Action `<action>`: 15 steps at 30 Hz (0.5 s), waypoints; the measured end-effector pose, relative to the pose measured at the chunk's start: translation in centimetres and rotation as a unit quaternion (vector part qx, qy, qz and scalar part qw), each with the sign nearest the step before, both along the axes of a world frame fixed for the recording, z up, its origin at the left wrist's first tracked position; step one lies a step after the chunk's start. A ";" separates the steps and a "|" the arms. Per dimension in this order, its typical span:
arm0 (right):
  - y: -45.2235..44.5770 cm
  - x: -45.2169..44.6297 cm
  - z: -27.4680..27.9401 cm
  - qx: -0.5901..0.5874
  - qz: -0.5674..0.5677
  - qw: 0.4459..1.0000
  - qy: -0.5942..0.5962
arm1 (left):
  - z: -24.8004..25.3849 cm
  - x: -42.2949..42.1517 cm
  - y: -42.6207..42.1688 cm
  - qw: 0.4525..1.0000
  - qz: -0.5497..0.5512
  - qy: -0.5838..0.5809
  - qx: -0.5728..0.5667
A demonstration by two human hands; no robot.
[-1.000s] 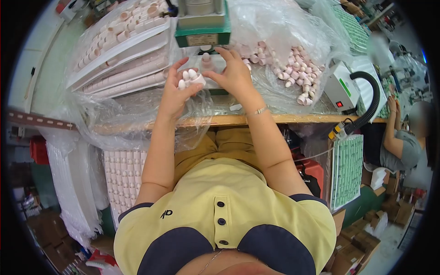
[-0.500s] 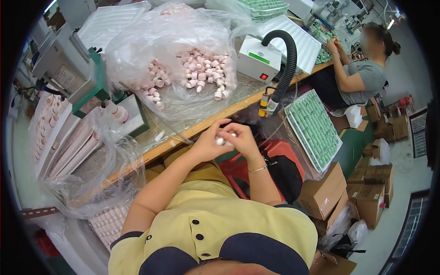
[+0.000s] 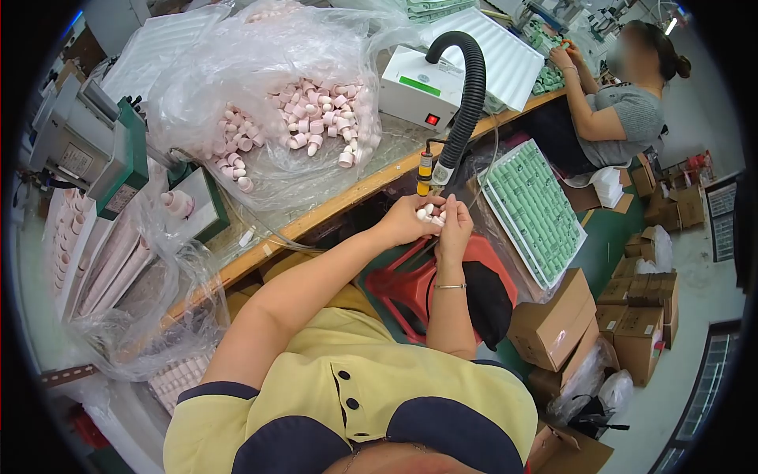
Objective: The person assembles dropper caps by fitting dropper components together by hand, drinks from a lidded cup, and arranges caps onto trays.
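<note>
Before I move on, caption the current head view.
Left hand and right hand hold small white pieces near the end of a black corrugated hose.

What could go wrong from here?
The left hand holds several small white-tipped pieces beyond the table edge; one could slip and fall.
Both hands are close under the hose nozzle, so the right hand might bump it or the yellow fitting.

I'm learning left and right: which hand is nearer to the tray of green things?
Right. The right hand is off the left side of the tray of green things; the left hand is farther left.
</note>
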State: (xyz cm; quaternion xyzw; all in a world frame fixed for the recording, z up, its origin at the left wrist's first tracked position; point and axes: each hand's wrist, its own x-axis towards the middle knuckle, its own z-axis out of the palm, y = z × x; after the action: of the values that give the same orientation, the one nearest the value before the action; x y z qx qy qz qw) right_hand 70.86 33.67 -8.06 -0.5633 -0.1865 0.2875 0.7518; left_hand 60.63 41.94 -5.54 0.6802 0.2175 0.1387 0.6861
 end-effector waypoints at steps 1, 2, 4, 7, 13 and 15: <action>0.2 -0.4 -0.1 0.019 -0.027 0.999 0.018 | -0.2 -0.3 -0.4 0.999 0.021 -0.026 -0.041; 0.3 -0.6 -0.3 0.017 -0.024 0.999 0.019 | -0.4 -0.6 -0.6 0.994 0.044 -0.053 -0.083; 0.6 -1.2 -0.4 0.047 -0.038 0.993 0.103 | 0.2 -1.1 -0.9 0.994 0.065 -0.051 -0.071; 1.2 -2.1 0.2 0.060 -0.031 0.981 0.181 | 0.9 -1.5 -1.2 0.993 0.108 -0.051 -0.009; 2.2 -4.5 -0.4 0.105 0.062 0.937 0.327 | 2.4 -5.3 -2.1 0.974 0.188 -0.044 0.121; 2.9 -7.0 -0.5 0.092 0.087 0.956 0.266 | 2.9 -8.3 -2.4 0.965 0.223 -0.055 0.128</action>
State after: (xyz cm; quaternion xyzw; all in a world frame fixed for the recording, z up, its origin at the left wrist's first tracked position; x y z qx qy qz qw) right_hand 63.86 36.55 -8.61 -0.3767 -0.0540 0.4731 0.7946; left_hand 52.35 39.52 -2.63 0.6876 0.3067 0.3520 0.5561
